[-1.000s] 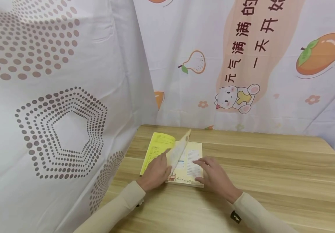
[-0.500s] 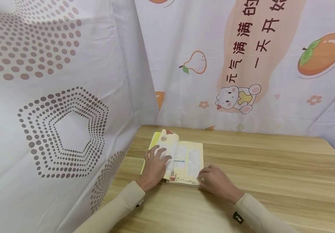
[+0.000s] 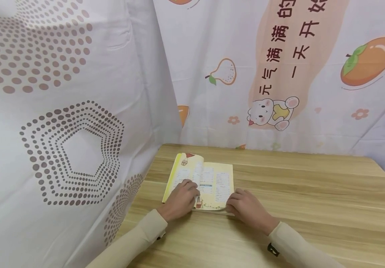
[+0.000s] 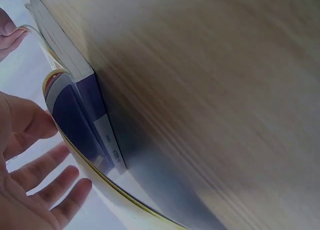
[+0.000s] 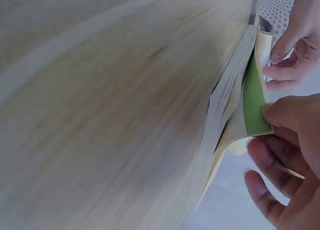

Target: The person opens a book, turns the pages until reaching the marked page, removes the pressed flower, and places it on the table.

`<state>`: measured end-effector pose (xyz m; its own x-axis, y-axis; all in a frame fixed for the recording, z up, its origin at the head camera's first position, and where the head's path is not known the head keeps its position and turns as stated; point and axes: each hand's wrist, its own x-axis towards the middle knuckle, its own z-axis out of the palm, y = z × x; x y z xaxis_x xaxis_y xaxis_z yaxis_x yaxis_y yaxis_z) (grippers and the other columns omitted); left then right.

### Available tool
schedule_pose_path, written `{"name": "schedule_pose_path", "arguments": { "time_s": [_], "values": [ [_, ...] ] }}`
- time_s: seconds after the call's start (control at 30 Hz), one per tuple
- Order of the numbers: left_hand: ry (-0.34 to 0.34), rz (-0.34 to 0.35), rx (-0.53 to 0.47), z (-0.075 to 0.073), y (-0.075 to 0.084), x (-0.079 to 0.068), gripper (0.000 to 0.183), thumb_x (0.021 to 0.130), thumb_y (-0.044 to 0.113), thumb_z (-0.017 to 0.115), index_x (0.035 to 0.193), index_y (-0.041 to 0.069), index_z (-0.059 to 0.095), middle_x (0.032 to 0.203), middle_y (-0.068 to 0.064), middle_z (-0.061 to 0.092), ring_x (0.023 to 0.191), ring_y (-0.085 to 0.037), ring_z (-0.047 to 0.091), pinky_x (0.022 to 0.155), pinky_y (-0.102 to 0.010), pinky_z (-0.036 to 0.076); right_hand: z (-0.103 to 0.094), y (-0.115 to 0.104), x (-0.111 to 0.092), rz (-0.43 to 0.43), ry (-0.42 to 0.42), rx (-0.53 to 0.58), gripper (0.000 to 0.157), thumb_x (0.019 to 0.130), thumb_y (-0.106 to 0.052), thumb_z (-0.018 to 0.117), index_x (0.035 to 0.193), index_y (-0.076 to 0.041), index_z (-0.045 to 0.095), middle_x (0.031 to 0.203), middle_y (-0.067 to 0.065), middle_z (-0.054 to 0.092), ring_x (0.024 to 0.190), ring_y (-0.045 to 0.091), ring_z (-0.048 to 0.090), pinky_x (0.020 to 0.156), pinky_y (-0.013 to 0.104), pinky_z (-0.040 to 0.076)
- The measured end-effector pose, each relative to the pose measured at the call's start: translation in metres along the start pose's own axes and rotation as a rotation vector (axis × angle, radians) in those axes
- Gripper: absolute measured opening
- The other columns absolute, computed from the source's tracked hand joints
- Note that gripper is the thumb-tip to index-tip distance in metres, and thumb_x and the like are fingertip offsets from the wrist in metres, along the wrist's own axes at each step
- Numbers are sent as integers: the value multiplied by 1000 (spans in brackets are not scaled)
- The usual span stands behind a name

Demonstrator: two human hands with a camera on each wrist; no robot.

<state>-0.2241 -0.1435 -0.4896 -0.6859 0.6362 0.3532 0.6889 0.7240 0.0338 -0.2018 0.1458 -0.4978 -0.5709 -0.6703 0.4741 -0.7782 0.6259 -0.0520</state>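
An open book (image 3: 214, 188) with pale yellow pages of printed lists lies on the table. My left hand (image 3: 180, 197) rests on the left page near the fold, its fingers loosely bent in the left wrist view. The bottom right corner of the right page is held by my right hand (image 3: 247, 208). In the right wrist view, thumb and fingers pinch that lifted corner, whose green underside (image 5: 255, 100) shows above the page block. A dark blue cover and spine (image 4: 91, 97) show from below in the left wrist view.
The wooden table (image 3: 306, 201) extends to the right of the book. A white dotted curtain (image 3: 78, 156) hangs close on the left. Behind the table hangs a cloth (image 3: 199, 56) printed with fruit and characters.
A leaf has turned over to the left and lies flat across the yellow page. My left hand slid down toward the fold. My right hand came to the bottom right corner and lifted it.
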Motion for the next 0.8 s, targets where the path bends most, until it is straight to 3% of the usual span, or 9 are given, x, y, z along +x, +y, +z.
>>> {"name": "schedule_pose_path", "arguments": {
  "time_s": [0.23, 0.37, 0.53, 0.67, 0.8],
  "values": [
    [-19, 27, 0, 1, 3, 2, 19, 95, 8, 65, 85, 18, 77, 116, -4, 71, 119, -25, 58, 91, -41, 53, -3, -2, 2, 53, 24, 52, 9, 80, -12, 88, 83, -16, 80, 87, -7, 74, 80, 9, 56, 70, 27, 51],
    [-64, 3, -20, 1, 7, 3, 24, 96, 37, 72, 77, 22, 71, 110, 0, 70, 120, -24, 56, 96, -43, 50, -6, -3, 3, 91, 10, 80, 8, 80, -12, 87, 83, -16, 81, 88, -7, 76, 81, 9, 57, 71, 26, 53],
    [-65, 15, -28, 4, 7, 3, 43, 82, 61, 78, 70, 24, 59, 98, 7, 62, 115, -22, 54, 92, -40, 48, -9, -4, 4, 152, 14, 123, 9, 81, -12, 87, 83, -17, 81, 88, -8, 76, 82, 8, 55, 70, 25, 53],
    [-53, 15, -12, 6, 7, 2, 43, 83, 62, 77, 70, 25, 59, 97, 8, 61, 112, -21, 54, 89, -39, 48, -13, -7, 6, 236, 30, 168, 9, 82, -16, 87, 83, -21, 80, 88, -13, 75, 81, 5, 52, 67, 25, 51],
    [-43, 3, 6, 6, 8, 2, 34, 90, 50, 75, 71, 25, 62, 96, 8, 64, 109, -21, 56, 87, -39, 48, -14, -8, 8, 273, 93, 196, 14, 81, -18, 89, 89, -21, 79, 96, -11, 74, 87, 8, 58, 74, 30, 55]
  ]
}}
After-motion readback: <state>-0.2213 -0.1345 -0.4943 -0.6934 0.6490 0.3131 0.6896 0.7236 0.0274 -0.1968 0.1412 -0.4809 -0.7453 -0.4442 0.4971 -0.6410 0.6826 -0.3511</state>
